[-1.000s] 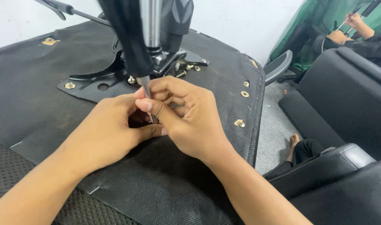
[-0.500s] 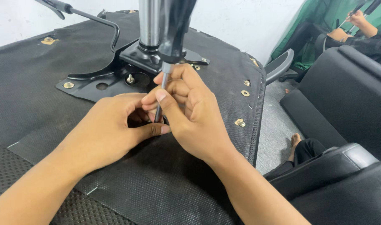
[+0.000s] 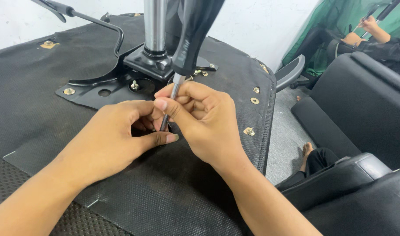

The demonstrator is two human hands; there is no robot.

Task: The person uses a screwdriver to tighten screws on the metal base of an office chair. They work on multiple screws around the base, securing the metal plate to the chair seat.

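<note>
So the screwdriver [image 3: 182, 57] is standing close to upright, long axis running from top of frame downward, with the black handle up high and leaning a bit to the right, and the thin metal shaft pointing down and slightly left into the gap between the two hands. Its tip is hidden behind the fingers, so can't tell what it's sitting in.

Right hand [image 3: 204, 122] is pinched around the shaft just below the handle, thumb and fingertips closed on the metal. Left hand [image 3: 112, 140] is curled in from the left, thumb stretched out under the shaft, fingers tucked around the spot where the tip goes; whatever it's pinching there is too hidden to make out.

All this is happening on the black fabric underside of a chair seat [image 3: 42, 100], lying upturned. Just behind the hands is the black metal mounting plate [image 3: 90, 89] with a bolt [image 3: 69, 91] at its corner, a chrome column [image 3: 155, 26] rising from it, and a bent lever [image 3: 90, 17] going off to the upper left. Brass fittings [image 3: 249, 131] dot the seat's right edge. Off right there's a black padded chair part [image 3: 361, 113], and another person's hand [image 3: 369, 24] way up in the far corner.
</note>
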